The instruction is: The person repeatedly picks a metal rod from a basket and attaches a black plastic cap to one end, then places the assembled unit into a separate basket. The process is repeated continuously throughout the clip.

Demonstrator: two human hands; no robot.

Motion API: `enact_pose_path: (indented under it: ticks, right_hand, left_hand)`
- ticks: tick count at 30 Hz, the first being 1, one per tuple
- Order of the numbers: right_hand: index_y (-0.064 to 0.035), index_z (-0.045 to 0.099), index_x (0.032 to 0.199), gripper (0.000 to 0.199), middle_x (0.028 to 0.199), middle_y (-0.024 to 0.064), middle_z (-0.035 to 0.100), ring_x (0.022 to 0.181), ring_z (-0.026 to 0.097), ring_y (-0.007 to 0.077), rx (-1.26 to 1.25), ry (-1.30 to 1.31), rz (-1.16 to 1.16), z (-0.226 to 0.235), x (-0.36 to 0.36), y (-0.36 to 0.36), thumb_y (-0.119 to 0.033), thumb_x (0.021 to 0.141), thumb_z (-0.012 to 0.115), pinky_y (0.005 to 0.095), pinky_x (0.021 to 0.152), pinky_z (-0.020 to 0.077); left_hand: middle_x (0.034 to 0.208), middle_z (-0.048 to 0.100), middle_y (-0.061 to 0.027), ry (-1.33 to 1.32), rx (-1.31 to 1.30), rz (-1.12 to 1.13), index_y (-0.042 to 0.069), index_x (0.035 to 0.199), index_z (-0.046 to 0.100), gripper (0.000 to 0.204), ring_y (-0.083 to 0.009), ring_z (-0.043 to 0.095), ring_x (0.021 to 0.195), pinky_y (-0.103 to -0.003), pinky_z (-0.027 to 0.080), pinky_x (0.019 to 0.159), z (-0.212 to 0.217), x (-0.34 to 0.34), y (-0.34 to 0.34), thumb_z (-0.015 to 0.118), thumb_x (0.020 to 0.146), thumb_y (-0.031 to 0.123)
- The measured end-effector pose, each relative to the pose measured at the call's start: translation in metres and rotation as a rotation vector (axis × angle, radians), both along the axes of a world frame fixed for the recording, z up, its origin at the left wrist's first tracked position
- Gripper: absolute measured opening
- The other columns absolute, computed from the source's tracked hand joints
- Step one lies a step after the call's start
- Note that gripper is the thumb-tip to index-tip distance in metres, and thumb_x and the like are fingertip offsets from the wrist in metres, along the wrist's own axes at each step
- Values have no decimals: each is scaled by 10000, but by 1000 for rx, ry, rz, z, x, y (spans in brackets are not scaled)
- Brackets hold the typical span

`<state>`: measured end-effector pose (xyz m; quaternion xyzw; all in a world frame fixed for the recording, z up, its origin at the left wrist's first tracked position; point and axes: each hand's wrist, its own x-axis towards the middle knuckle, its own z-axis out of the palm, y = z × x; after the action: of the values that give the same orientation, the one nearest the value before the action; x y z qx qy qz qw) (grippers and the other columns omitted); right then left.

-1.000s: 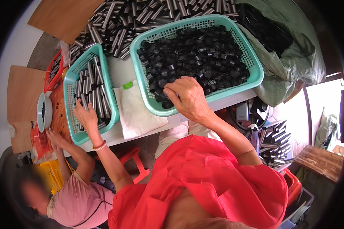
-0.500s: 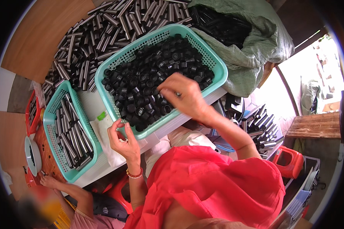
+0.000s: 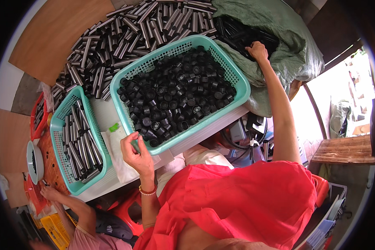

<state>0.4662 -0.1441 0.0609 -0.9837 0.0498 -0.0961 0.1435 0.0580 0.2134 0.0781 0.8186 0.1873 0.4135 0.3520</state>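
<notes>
Many dark pieces (image 3: 239, 32), upper right, seem light, stiff; I'd pinch mid-length; right hand (image 3: 258, 51) fingers, can't tell; left hand (image 3: 138, 159), spread.

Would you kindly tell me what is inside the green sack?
Long black pieces show inside the sack; the right hand covers some, and whatever lies deeper is hidden.

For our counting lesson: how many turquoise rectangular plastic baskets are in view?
2: larger basket, centre, holding black round plastic caps; smaller basket, left, holding silvery metal tubes. Others may be hidden.
</notes>
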Motion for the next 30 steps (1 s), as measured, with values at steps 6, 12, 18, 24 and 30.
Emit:
enact_pose_path:
  ticks: [6, 12, 18, 24, 30]
  right_hand:
    - [-82, 648, 1025, 452, 1093, 191, 632, 1043, 598, 356, 105, -42, -90, 17, -6, -13, -431, 738, 646, 417, 889, 477]
    - [-39, 678, 859, 311, 729, 67, 635, 556, 588, 140, 713, -15, -15, 73, -51, -42, -328, 774, 605, 258, 533, 501]
    - [4, 607, 814, 237, 692, 57, 576, 514, 499, 99, 1210, 97, 82, 96, -95, -36, -233, 811, 620, 241, 482, 455]
    - [28, 595, 935, 204, 702, 66, 561, 543, 505, 114, 1508, 347, 327, 96, -140, 20, -161, 859, 581, 245, 500, 452]
    - [50, 621, 985, 250, 706, 66, 552, 579, 514, 132, 1455, 577, 575, 94, -185, 85, -165, 865, 571, 262, 514, 442]
  left_hand:
    - [811, 562, -5, -2, 27, -21, 21, 864, 611, 77, -81, 342, 582, -232, 271, 514, 1, 0, 0, 603, 798, -18]
    - [845, 591, -21, 31, 4, -12, 50, 874, 616, 109, -120, 487, 656, -250, 299, 508, -2, -3, 1, 597, 792, -20]
    - [840, 585, -30, -7, -3, -46, 47, 875, 617, 122, -135, 496, 676, -253, 312, 516, 0, -2, -1, 593, 787, -34]
    - [823, 576, -30, -15, -24, -36, 55, 865, 619, 106, -133, 464, 638, -255, 302, 502, -1, -4, 2, 621, 791, -21]
    - [837, 585, -33, 103, -66, -34, 53, 945, 624, 204, -128, 457, 619, -250, 337, 517, 14, -9, 5, 676, 755, -3]
